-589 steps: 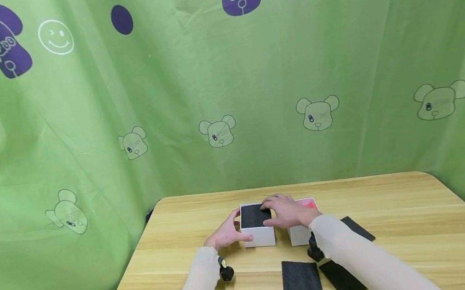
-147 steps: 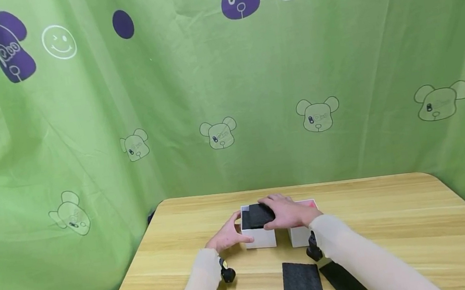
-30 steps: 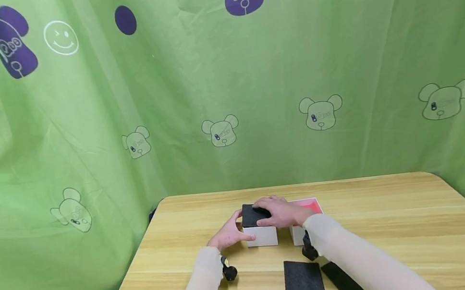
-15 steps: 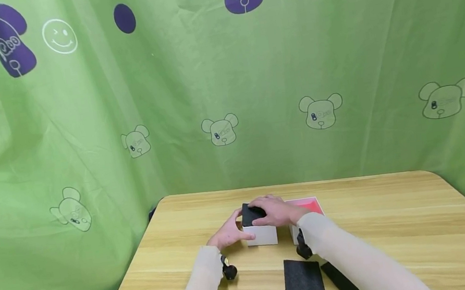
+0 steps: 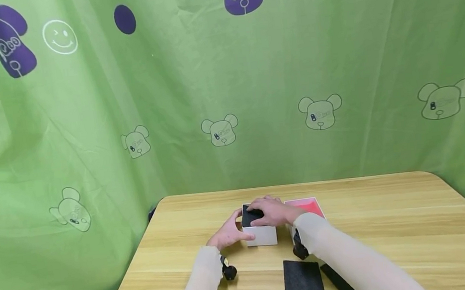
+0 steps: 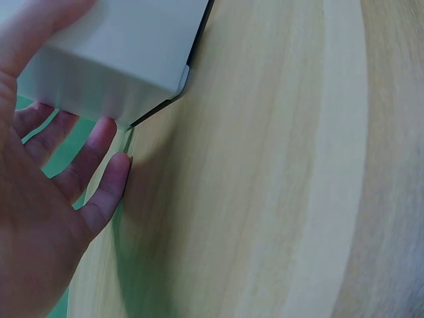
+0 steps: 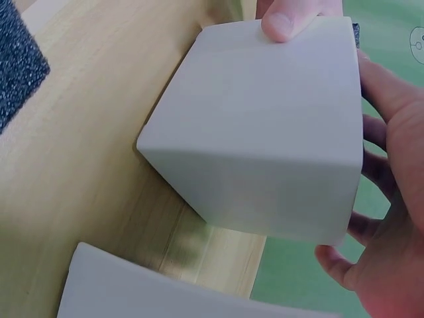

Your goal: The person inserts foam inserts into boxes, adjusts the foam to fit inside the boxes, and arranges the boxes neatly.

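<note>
My left hand [image 5: 228, 232] grips a white open-topped box [image 5: 261, 236], the thumb on its front wall and the fingers round its left side. In the left wrist view the fingertips reach behind the box's lower edge. A black felt-like sheet [image 5: 247, 215] lies in the box's opening, level with the rim. My right hand [image 5: 271, 211] lies over the box from the right, its fingers pressing on the sheet and covering much of it. The right wrist view shows these fingers along the top of the box [image 7: 252, 99], slightly bent, with the left thumb on the near wall.
A second white box [image 5: 300, 199] with a pink-red inside stands just right of the first, partly behind my right forearm. Two more black sheets, one flat [image 5: 303, 281] and one half under the sleeve [image 5: 338, 281], lie nearer on the wooden table [image 5: 400, 231]. A green curtain hangs behind.
A black sheet from the table's right has gone into the left box. Over the last second its edges have sunk inside the rim, and my right hand has shifted slightly left. The left hand stays.
</note>
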The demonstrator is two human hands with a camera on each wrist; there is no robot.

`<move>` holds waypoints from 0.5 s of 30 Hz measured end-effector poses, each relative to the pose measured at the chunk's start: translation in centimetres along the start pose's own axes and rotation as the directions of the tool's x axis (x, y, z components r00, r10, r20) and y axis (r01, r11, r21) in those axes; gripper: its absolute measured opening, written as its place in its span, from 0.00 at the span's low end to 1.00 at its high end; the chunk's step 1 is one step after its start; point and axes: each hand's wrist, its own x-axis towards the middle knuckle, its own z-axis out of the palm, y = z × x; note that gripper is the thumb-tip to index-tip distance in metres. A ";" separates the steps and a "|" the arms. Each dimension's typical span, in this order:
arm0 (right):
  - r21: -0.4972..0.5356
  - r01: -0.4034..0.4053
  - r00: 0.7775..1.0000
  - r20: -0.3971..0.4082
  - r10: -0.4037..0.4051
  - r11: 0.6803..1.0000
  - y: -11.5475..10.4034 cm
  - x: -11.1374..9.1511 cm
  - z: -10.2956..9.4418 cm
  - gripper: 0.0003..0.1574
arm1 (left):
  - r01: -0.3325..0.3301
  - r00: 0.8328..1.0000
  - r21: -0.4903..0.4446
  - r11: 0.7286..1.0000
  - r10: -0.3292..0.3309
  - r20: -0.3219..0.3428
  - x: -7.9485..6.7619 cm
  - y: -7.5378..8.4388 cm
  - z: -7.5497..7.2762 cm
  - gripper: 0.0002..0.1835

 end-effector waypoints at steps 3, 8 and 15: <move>-0.008 0.002 1.000 0.000 -0.002 1.000 -0.1 0.0 0.0 0.31 | -0.006 1.000 -0.004 1.000 0.006 -0.001 0.0 0.0 0.0 0.49; -0.035 0.000 1.000 -0.004 0.000 0.999 -0.1 0.2 0.2 0.29 | -0.003 1.000 0.002 1.000 0.003 -0.002 0.0 0.1 0.0 0.49; -0.069 -0.012 1.000 0.004 0.012 0.998 0.0 0.5 0.5 0.26 | -0.003 1.000 -0.003 1.000 0.003 0.004 -0.1 0.2 0.1 0.48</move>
